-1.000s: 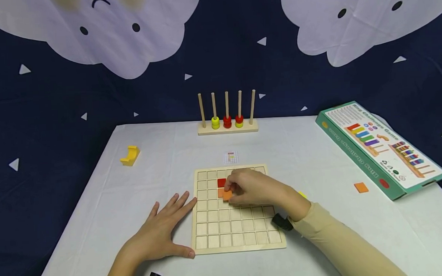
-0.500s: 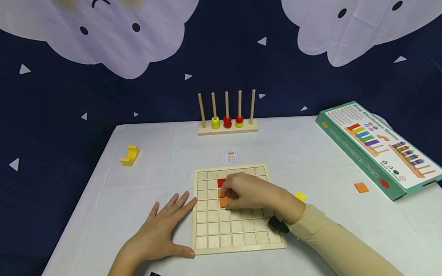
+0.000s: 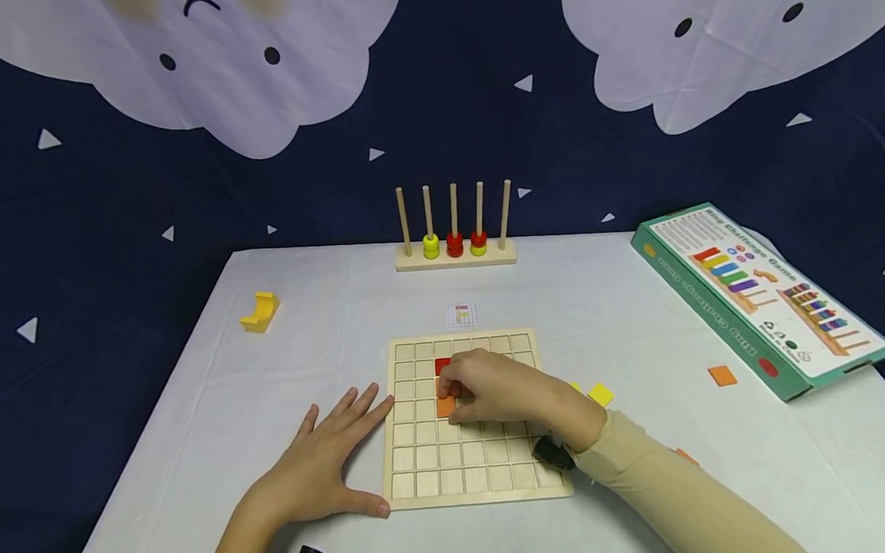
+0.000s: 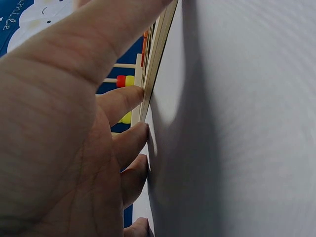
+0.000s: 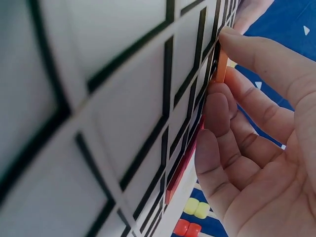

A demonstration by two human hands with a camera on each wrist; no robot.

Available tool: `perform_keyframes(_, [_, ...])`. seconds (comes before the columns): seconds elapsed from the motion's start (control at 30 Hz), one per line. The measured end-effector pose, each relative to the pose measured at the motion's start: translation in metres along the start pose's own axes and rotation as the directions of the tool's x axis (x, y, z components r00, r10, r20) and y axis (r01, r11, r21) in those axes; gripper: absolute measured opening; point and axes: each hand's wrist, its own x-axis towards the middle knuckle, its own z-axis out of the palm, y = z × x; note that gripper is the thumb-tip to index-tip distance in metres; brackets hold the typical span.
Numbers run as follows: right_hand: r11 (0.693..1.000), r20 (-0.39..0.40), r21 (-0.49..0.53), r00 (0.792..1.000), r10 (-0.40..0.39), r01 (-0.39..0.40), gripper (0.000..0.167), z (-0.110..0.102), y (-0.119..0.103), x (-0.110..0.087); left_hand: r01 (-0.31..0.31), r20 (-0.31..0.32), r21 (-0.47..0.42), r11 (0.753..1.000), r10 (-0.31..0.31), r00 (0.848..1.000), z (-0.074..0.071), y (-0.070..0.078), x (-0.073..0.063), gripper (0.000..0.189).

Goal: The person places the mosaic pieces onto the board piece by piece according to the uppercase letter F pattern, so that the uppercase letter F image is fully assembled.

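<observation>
A wooden grid board (image 3: 453, 480) lies on the white table. My right hand (image 3: 497, 386) is over its upper middle and pinches an orange square tile (image 3: 445, 407) between thumb and forefinger. In the right wrist view the orange tile (image 5: 222, 64) stands at the board's surface; whether it sits fully in a cell I cannot tell. A red tile (image 3: 443, 366) lies in the board farther back; another orange tile between them is mostly hidden by my fingers. My left hand (image 3: 321, 467) rests spread on the table, its thumb and a fingertip against the board's left edge.
Yellow tiles (image 3: 601, 394) and orange tiles (image 3: 722, 375) lie on the right, partly behind my forearm. A small pattern card (image 3: 463, 315), a peg stand with rings (image 3: 457, 259), a yellow curved block (image 3: 261, 312) and a green game box (image 3: 767, 301) stand around the board.
My right hand has brought the orange tile slightly toward me and down onto the board, in line below the other orange tile. My left hand has stayed still.
</observation>
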Motion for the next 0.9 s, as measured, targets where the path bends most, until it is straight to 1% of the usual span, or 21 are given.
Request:
perform_keyframes(0.27, [1.0, -0.017, 0.028, 1.0, 0.0, 0.0, 0.021, 0.001, 0.002, -0.002, -0.004, 0.0, 0.004, 1.0, 0.004, 1.0, 0.0, 0.0, 0.0, 0.131])
perform_keyframes(0.47, [1.0, -0.029, 0.005, 1.0, -0.006, 0.006, 0.017, 0.001, 0.003, -0.002, 0.0, 0.001, 0.008, 1.0, 0.0, 1.0, 0.0, -0.001, -0.001, 0.131])
perform_keyframes(0.7, [1.0, -0.031, 0.017, 0.999, -0.008, 0.009, 0.016, 0.001, 0.003, -0.003, -0.004, 0.0, 0.005, 1.0, 0.004, 1.0, 0.0, -0.001, -0.001, 0.131])
perform_keyframes(0.9, [0.999, -0.05, 0.033, 0.998, 0.03, -0.029, 0.015, -0.005, 0.005, -0.014, -0.002, 0.003, 0.003, 1.0, 0.002, 1.0, 0.0, -0.001, -0.001, 0.131])
